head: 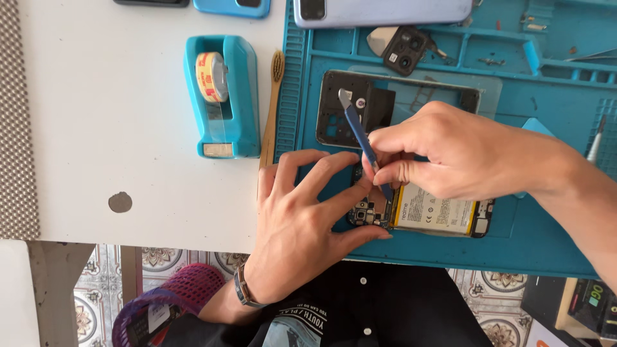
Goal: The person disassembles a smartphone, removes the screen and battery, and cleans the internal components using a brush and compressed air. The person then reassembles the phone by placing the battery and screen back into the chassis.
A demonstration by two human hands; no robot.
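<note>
The left hand [302,225] comes up from the lower edge of the view, palm down, the wrist bent slightly and wearing a band. Its fingers [321,168] are spread and stretched forward, with the index and middle tips pressing down flat and the thumb reaching out to the right, low along the near side. The right hand [450,154] enters from the right, its forearm slanting down toward the lower right corner. It is curled loosely, knuckles up, with the thumb and first fingers pinched together at the left, just above the left hand's fingertips.
</note>
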